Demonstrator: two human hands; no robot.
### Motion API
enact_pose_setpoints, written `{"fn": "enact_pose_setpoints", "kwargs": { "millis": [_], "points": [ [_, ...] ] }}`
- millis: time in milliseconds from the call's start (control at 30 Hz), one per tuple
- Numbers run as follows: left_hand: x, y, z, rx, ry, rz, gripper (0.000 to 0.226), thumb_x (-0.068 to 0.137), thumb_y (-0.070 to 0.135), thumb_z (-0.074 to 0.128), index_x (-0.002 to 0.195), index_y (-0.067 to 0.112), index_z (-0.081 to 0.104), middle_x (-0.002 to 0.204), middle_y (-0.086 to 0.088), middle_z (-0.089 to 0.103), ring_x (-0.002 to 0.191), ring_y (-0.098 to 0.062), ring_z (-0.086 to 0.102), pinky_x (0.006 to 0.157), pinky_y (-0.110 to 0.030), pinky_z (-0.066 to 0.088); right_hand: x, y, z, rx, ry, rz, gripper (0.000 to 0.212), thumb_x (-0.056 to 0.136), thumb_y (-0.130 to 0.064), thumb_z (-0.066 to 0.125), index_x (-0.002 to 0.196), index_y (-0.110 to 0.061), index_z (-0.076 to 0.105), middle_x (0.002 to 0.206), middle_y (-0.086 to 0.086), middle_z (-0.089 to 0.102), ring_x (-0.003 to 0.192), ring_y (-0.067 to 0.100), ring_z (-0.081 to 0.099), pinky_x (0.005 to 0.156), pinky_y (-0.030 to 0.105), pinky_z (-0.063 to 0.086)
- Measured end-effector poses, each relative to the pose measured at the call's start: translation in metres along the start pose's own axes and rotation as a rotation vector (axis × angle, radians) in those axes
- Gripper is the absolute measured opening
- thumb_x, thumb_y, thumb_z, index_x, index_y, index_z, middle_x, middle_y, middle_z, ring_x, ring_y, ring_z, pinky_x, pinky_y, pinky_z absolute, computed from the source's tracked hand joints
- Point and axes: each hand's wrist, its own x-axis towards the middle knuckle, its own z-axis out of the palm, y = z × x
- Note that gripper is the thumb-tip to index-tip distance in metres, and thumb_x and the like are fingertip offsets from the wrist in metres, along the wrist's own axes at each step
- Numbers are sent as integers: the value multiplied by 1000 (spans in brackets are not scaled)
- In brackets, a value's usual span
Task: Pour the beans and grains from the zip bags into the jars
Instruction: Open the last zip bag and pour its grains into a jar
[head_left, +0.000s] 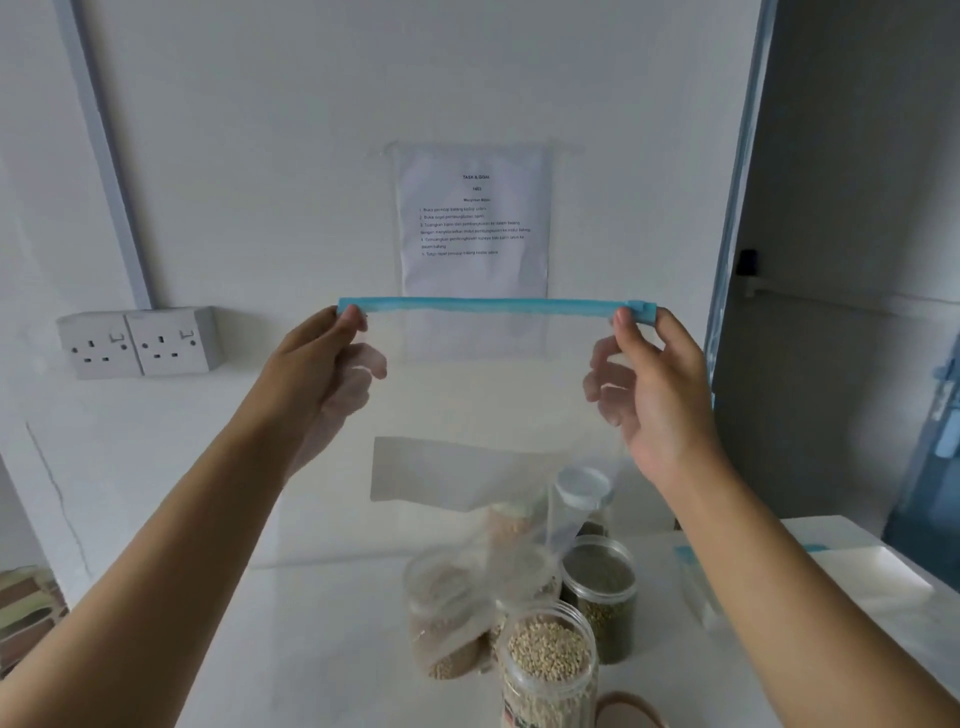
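Note:
I hold a clear zip bag (488, 405) with a blue zip strip up in front of the wall. My left hand (327, 374) pinches the strip's left end. My right hand (649, 384) pinches the right end at the blue slider. The bag hangs down and a small heap of pale grains lies in its bottom corner (452, 660). Under it stand an open jar of pale grains (550, 670), an open jar of green beans (600, 597), a jar seen through the bag (441, 597) and a lidded jar (582, 499) further back.
The jars stand on a white table (311, 649). Another zip bag (696, 587) lies flat at the right. A brown lid (628, 712) shows at the bottom edge. A printed sheet (475, 223) and a double socket (140, 343) are on the wall; a blue door frame (737, 208) stands at right.

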Motion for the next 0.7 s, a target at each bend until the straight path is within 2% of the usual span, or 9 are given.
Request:
{"fn": "enact_pose_setpoints", "kwargs": {
  "millis": [100,167,233,300,400,500,567,633,700],
  "points": [
    [6,-3,8,-142,-61,-69,21,108,31,44,93,21,53,52,4,41,45,-9,14,39,-15,18,1,-9,-5,35,6,81,11,103,-28,58,101,-17,57,67,4,59,45,17,52,41,21,29],
    [9,-12,14,-155,-20,-121,18,105,33,51,97,20,59,59,0,56,42,-8,27,40,-15,27,3,-9,-14,72,33,154,10,103,-25,58,96,-18,56,65,3,58,41,12,47,34,17,29],
    [6,-24,22,-136,-6,-202,24,102,39,56,109,17,64,81,-2,75,46,-10,52,47,-17,42,6,-3,-27,118,97,228,11,102,-21,59,92,-18,57,64,3,58,41,8,47,36,15,33],
    [0,-40,31,-98,-83,-257,35,100,43,54,122,18,63,107,0,78,76,-12,75,72,-21,53,8,8,-47,160,170,306,14,102,-19,59,89,-17,57,64,2,59,42,6,50,40,14,38],
    [-12,-67,41,-118,-243,-325,41,96,39,52,127,14,61,124,-9,73,107,-22,73,90,-36,56,7,24,-81,147,271,367,16,104,-19,56,88,-17,56,65,-1,60,42,3,50,40,13,38],
    [-23,-93,57,-30,-290,-357,29,103,35,48,122,18,62,119,-19,73,100,-35,73,82,-41,62,6,35,-113,217,291,426,14,104,-22,55,92,-16,57,60,-3,61,43,2,51,40,14,40],
    [-27,-105,72,-4,-268,-354,22,107,33,43,116,24,61,109,-21,75,74,-31,73,55,-32,58,4,36,-131,324,245,458,17,101,-28,59,98,-12,61,69,1,67,52,6,61,47,17,48],
    [-27,-111,90,-19,-245,-339,20,110,31,39,114,31,58,96,-19,76,58,-27,69,39,-23,44,-2,32,-149,414,146,455,28,95,-35,63,101,-9,67,88,6,74,78,16,73,66,25,58],
    [-23,-115,107,-31,-215,-319,20,111,32,35,115,34,55,87,-15,76,52,-24,67,35,-20,39,-8,28,-164,429,-2,456,38,90,-42,65,112,-11,66,114,7,74,112,26,70,88,39,51]
  ]
}}
